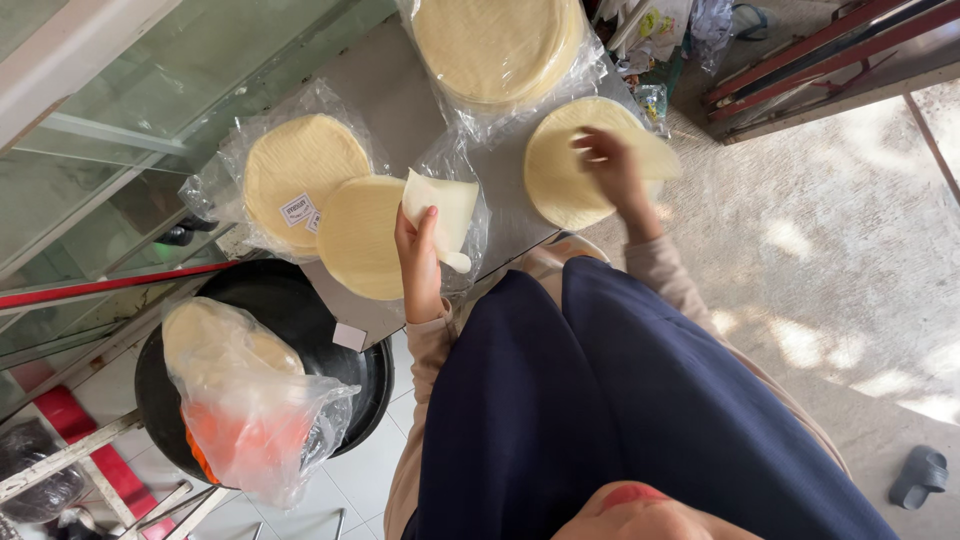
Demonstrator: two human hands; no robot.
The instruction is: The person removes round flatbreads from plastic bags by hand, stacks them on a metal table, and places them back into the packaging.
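left hand [420, 262]: we are gripping a folded wrapper [441, 216], thumb and fingers closed on its lower edge, the wrapper sticking up towards 12 o'clock.
folded wrapper: pale cream, doubled over into a rough wedge, sitting over the open bag [455, 205] just at 3 o'clock of the loose stack [362, 236].
right hand [612, 168]: we are pressing down on the round stack [580, 160] at 1 o'clock of the frame, fingers curled and pinching at the top sheet; whether one sheet is actually being lifted we cannot tell.
round stack: flat cream discs lying on clear plastic on the table [385, 85], near its 3 o'clock edge.
loose stack: another pile of discs, touching the left hand at its 9 o'clock side, half out of the open bag.
labelled bag [300, 175]: a sealed clear bag of discs with a small white label, lying at 10 o'clock of the left hand and overlapped by the loose stack.
top bag [500, 45]: a bigger sealed bag of discs at 12 o'clock, cut off by the frame.
black pan [290, 300]: a wide dark pan at 8 o'clock, below the table edge.
crumpled bag [250, 400]: clear plastic lying in the pan, holding more discs and something orange.
our lap [600, 400]: dark blue cloth filling 5 o'clock.
sandal [918, 477]: grey, on the concrete floor at 4 o'clock, well apart from us.
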